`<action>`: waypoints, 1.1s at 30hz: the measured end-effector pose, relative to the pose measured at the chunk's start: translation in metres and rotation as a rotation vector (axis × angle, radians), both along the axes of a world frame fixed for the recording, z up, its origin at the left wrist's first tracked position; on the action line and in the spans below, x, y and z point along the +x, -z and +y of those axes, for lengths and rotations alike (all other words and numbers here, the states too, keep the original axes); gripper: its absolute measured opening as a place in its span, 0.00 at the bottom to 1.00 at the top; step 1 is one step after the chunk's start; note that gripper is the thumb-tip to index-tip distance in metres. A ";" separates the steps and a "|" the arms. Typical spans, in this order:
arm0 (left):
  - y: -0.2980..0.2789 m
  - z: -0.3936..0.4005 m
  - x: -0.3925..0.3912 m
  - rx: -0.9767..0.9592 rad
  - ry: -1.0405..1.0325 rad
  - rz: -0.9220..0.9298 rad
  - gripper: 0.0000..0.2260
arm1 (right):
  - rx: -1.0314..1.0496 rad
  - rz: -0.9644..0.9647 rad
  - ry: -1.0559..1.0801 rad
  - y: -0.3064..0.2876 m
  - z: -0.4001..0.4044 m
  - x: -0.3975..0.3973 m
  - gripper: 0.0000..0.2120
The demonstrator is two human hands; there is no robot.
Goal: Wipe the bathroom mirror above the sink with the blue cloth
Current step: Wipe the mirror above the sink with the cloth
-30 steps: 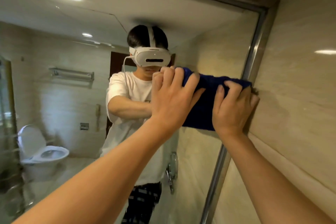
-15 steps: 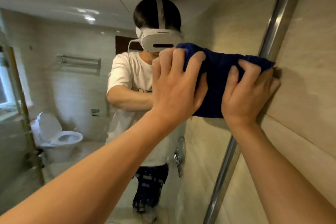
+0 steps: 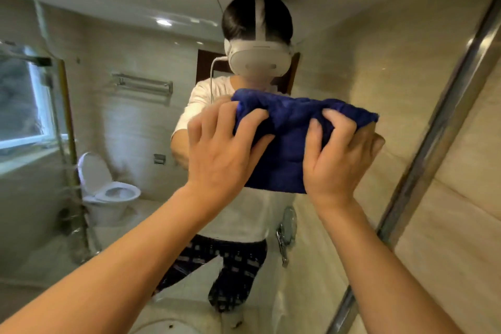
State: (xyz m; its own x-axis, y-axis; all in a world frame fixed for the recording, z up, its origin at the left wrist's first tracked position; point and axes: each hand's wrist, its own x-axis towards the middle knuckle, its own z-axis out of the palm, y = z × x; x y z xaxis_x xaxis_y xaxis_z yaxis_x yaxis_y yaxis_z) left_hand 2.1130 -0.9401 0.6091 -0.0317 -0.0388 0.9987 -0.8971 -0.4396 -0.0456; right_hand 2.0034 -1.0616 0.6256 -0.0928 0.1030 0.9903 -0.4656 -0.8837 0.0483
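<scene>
Left hand (image 3: 219, 149): pressed the left part of the cloth against the glass, fingers bent over its upper edge, thumb spread along its lower left side.
Right hand (image 3: 339, 154): gripped the right part of the same cloth, fingers curled into a bunched fold, palm toward the glass.
Dark blue terry cloth (image 3: 284, 138): folded into a thick pad, lay flat on the mirror between the two hands, near the centre of the view; its right corner stuck out toward 3 o'clock past the right hand.
Large wall mirror (image 3: 135, 22): filled most of the view, with the cloth on its middle-right part.
Silver metal mirror frame (image 3: 444, 122): ran diagonally at 3 o'clock of the cloth, near it but apart.
Beige glossy wall tiles (image 3: 471, 198): lay beyond the frame, from 3 to 5 o'clock.
White toilet (image 3: 108, 190): seen in reflection at 8 o'clock of the cloth, lid raised.
Chrome towel rail (image 3: 142, 84): reflected at 10 o'clock.
Window (image 3: 21, 100): reflected at 9 o'clock, at the far left.
White basin rim (image 3: 162, 328): just visible at 6 o'clock, at the bottom edge.
</scene>
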 end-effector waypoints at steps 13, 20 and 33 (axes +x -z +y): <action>-0.033 -0.014 -0.038 0.064 0.064 0.186 0.12 | 0.169 -0.129 -0.101 -0.004 -0.009 -0.006 0.07; -0.025 0.035 0.025 0.039 -0.037 0.095 0.11 | 0.152 -0.109 -0.114 -0.006 0.041 0.045 0.07; -0.022 0.104 0.074 -0.098 -0.079 0.358 0.16 | 0.029 -0.039 -0.154 -0.002 0.119 0.128 0.10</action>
